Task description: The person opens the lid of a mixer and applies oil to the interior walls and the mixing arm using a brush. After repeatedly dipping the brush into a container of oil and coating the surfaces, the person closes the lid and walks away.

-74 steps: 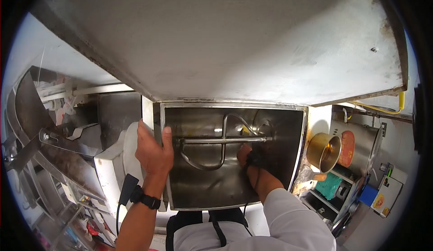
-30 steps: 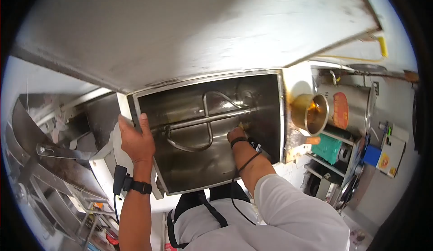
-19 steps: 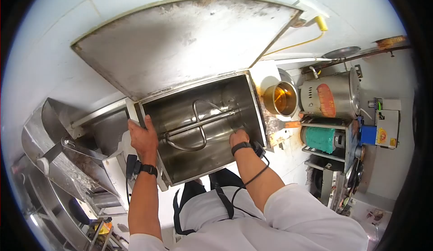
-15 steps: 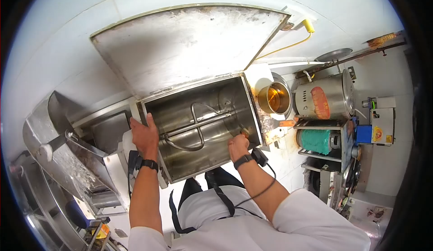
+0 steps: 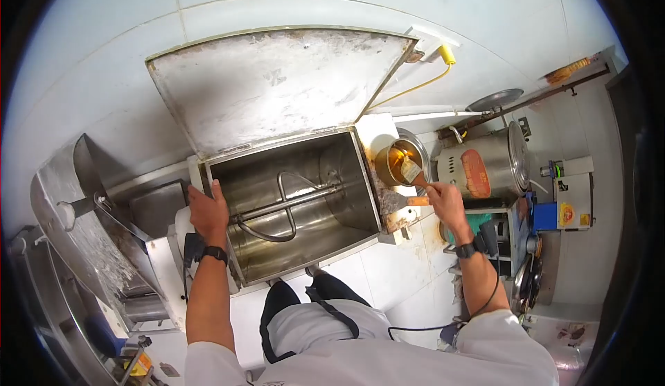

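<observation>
My right hand [image 5: 447, 206] grips the wooden handle of a flat brush [image 5: 411, 170], whose bristles dip into a metal pot [image 5: 384, 167] of amber liquid, apparently oil. Just below the pot lies a scraper [image 5: 417, 201] with an orange handle. On the left, my left hand [image 5: 208, 216] rests at the left rim of a steel dough mixer [image 5: 305, 265], thumb apart from the fingers. The mixer's bent stirring bar [image 5: 287, 209] spans its bare trough, and its lid [image 5: 270, 88] stands raised against the wall.
A large steel pot [image 5: 478, 164] with a red label stands at the right, beyond the oil. Left of the mixer is another machine with a curved, flour-dusted metal guard [image 5: 76, 220]. A blue box [image 5: 544, 216] sits at far right. A cable hangs from my right wrist.
My right hand has left the mixer's right front inner corner and moved right to the oil pot, where the brush now shows clearly. My left hand stays at the left rim. The view has shifted.
</observation>
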Motion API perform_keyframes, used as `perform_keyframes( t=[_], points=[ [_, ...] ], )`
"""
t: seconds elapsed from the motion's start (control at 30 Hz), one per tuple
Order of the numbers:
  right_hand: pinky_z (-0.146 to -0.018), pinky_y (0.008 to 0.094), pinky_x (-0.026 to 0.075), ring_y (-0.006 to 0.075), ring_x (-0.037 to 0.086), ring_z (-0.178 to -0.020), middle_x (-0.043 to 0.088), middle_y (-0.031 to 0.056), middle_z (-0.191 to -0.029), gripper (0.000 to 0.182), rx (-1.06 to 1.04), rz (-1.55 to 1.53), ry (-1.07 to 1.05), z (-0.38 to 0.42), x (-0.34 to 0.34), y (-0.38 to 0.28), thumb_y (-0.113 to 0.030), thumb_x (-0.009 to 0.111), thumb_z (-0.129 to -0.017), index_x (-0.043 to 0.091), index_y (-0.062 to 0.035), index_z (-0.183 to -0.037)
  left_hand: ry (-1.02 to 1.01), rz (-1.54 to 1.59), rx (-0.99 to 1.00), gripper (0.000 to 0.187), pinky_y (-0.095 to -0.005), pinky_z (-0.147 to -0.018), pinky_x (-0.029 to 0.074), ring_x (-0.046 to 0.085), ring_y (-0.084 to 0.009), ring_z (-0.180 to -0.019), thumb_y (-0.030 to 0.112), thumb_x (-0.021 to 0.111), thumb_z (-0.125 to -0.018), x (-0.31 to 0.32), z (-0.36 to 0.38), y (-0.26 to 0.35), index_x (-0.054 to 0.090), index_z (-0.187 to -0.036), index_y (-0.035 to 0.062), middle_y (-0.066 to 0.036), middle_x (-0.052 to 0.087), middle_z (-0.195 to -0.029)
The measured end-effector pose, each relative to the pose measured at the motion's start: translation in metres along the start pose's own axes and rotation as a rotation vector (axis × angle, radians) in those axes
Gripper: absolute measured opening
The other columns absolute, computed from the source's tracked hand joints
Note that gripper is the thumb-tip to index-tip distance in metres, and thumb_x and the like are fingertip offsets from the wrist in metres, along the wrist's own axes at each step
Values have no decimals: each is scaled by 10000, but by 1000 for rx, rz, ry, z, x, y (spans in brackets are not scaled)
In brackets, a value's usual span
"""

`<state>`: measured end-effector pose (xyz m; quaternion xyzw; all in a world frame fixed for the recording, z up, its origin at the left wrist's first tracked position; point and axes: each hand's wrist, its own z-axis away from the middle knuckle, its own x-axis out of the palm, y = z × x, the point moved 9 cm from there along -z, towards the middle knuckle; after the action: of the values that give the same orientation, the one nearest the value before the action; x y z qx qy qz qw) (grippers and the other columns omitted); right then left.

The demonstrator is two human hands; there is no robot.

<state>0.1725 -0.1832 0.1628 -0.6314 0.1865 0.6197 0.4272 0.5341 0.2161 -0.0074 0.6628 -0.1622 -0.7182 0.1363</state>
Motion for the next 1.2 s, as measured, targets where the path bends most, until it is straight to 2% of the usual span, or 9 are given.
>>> perform_keyframes(
  t=[0.27,0.3,0.4,0.43,0.57,0.8,1.07,1.13,1.2],
  points=[
    [-617,431,475,380,595,-629,585,253,-674,281,-111,30,-278,-69,57,20,-210,558,-880,654,44,-807,5,-2,-27,721,-474,-877,472,555,-407,-1087,551,476,-909,5,-1,-3,413,-1281,-64,-249,545,-1218],
    [-563,391,450,272,570,-545,577,189,-603,305,-37,-54,-329,-72,64,29,-225,565,-889,652,43,-772,-42,-3,-68,723,-471,-888,467,550,-408,-1098,552,477,-909,8,-2,-5,415,-1280,-66,-251,542,-1227],
    [-510,373,400,180,513,-508,541,93,-547,337,24,-253,-373,-74,67,36,-236,579,-892,643,37,-703,-3,-18,-58,712,-469,-911,455,542,-411,-1114,550,477,-910,7,-2,-4,423,-1281,-56,-247,531,-1253],
    [-424,305,329,86,438,-468,498,0,-557,322,129,-296,-446,-69,62,36,-243,578,-915,655,21,-747,-3,-25,-63,712,-469,-911,455,542,-411,-1114,550,477,-910,11,-2,-8,423,-1281,-56,-247,531,-1253],
    [-348,167,206,-3,294,-427,483,-49,-644,296,451,-830,-635,-47,66,54,-260,546,-963,619,24,-1004,117,-18,6,672,-484,-890,445,561,-445,-1059,564,464,-912,11,-2,-10,444,-1257,-13,-272,574,-1169],
    [-329,159,183,-12,271,-418,461,-56,-607,297,563,-1023,-731,-21,67,85,-253,551,-962,624,34,-993,-13,32,-102,591,-496,-874,452,567,-461,-1014,516,512,-903,-1,2,4,480,-1152,-19,-294,580,-1118],
    [-332,157,184,-15,291,-407,442,-64,-587,305,490,-766,-783,6,44,32,-283,555,-961,629,10,-1001,37,-38,-31,666,-488,-859,472,587,-425,-1017,579,488,-885,8,-5,-7,476,-1180,-18,-255,595,-1127],
    [-388,179,256,7,359,-448,486,-50,-599,295,357,-523,-829,10,56,-10,-261,557,-953,654,15,-922,42,-41,-36,668,-485,-849,477,592,-415,-1013,583,491,-881,9,-5,-9,477,-1177,-16,-247,600,-1118],
    [-490,270,401,107,529,-535,583,43,-625,276,-68,-272,-854,5,102,-43,-241,584,-918,667,15,-857,47,-46,-41,670,-481,-839,483,597,-406,-1009,586,494,-877,7,-4,-8,478,-1174,-15,-239,605,-1109]
  ],
)
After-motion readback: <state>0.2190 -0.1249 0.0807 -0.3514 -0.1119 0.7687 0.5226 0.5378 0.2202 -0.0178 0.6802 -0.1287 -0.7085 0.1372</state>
